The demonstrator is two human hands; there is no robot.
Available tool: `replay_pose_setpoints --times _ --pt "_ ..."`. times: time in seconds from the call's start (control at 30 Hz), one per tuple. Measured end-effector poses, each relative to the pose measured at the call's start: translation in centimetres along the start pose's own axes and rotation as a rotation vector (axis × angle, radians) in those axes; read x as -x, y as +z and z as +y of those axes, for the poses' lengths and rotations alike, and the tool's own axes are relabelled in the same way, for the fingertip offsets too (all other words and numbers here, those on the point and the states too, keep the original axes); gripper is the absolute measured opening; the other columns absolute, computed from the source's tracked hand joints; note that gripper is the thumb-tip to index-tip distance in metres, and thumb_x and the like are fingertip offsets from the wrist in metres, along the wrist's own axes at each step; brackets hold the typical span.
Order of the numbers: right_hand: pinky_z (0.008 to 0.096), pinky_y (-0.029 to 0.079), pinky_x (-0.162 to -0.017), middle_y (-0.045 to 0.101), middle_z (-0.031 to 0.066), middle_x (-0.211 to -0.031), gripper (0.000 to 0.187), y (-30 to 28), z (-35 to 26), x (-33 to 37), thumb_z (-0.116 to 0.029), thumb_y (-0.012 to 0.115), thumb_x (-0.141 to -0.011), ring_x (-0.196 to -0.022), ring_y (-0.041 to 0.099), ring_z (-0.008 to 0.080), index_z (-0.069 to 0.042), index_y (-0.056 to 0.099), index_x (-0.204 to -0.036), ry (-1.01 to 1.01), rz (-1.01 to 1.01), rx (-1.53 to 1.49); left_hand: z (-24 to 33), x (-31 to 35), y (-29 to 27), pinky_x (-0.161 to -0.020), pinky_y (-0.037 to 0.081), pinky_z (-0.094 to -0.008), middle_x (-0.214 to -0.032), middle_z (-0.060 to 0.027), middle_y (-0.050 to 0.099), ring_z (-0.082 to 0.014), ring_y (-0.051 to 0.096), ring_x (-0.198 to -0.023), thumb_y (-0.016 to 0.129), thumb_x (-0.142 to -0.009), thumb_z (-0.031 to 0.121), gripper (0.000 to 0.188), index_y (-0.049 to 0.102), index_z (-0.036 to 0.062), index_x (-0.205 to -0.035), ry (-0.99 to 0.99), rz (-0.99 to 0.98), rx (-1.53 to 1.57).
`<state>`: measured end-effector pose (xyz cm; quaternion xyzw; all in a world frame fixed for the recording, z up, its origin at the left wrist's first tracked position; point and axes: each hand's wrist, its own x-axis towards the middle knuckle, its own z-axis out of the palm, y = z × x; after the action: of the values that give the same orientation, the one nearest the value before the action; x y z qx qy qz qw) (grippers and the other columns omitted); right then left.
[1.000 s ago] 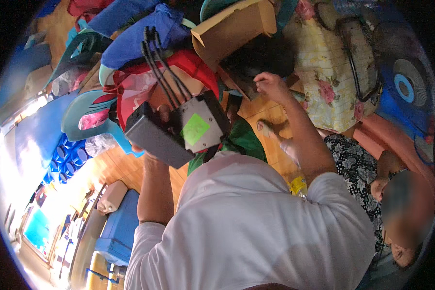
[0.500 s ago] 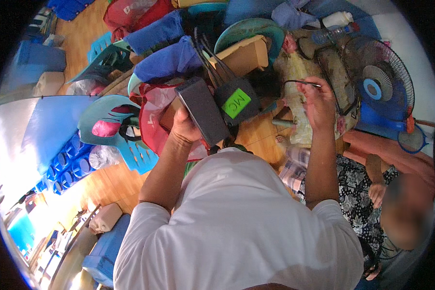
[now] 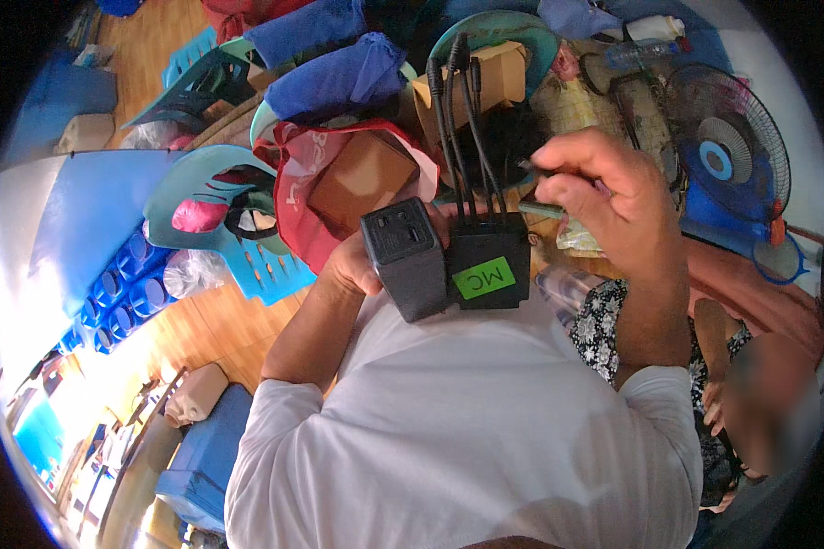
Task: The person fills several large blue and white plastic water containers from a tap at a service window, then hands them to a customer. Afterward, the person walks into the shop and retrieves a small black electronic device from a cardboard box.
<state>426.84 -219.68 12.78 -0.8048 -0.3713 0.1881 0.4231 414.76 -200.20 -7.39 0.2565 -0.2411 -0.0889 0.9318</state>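
Observation:
My left hand [image 3: 351, 263] is closed around a black rectangular box [image 3: 410, 274], whose upper end shows recessed sockets. Against it, on the right, sits a second black box [image 3: 513, 242] with a green label [image 3: 483, 278]. Several black cables [image 3: 458, 119] with connector ends rise from that second box; fingers of my left hand show partly behind the pair. To the right of the cables, my right hand [image 3: 627, 188] is raised in a pinch. A thin black cable [image 3: 526, 165] shows its dark end at the fingertips; the rest is hidden by the hand.
Ahead lies a red bag [image 3: 288, 201] with a cardboard box [image 3: 362, 181] in it. A turquoise chair [image 3: 270, 274] stands left, blue cloth [image 3: 339, 78] beyond. A fan [image 3: 728, 151] stands right, and a person in a floral garment [image 3: 600, 325] sits near my right arm.
Both black boxes have come nearer my chest and tipped, so the socketed end and upright cables show. My right hand has moved closer, its thin cable now mostly hidden.

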Motion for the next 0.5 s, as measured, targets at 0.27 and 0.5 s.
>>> replay_pose_setpoints --times 0.27,0.5 --pt "0.0357 0.049 -0.061 0.066 0.0086 -0.083 0.016 3.2 -4.0 -3.4 -0.005 0.073 -0.079 -0.073 0.065 0.0279 -0.006 0.066 -0.094 -0.172 -0.268 0.218 4.2 1.7 2.5 -0.112 0.033 -0.0384 -0.134 -0.0158 0.056 -0.0266 0.049 -0.131 0.099 -0.037 0.034 0.116 0.049 -0.0002 -0.135 -0.474 0.160 0.065" --pt "0.0406 0.049 -0.062 0.061 0.0080 -0.079 0.017 4.4 -5.0 -4.4 -0.004 0.074 -0.074 -0.073 0.063 0.0304 -0.008 0.065 -0.088 -0.326 -0.371 0.307 3.9 3.2 3.7 -0.111 0.035 -0.0369 -0.137 -0.0139 0.054 -0.0243 0.053 -0.127 0.101 -0.034 0.027 0.132 0.036 -0.0022 -0.146 -0.561 0.316 0.218"
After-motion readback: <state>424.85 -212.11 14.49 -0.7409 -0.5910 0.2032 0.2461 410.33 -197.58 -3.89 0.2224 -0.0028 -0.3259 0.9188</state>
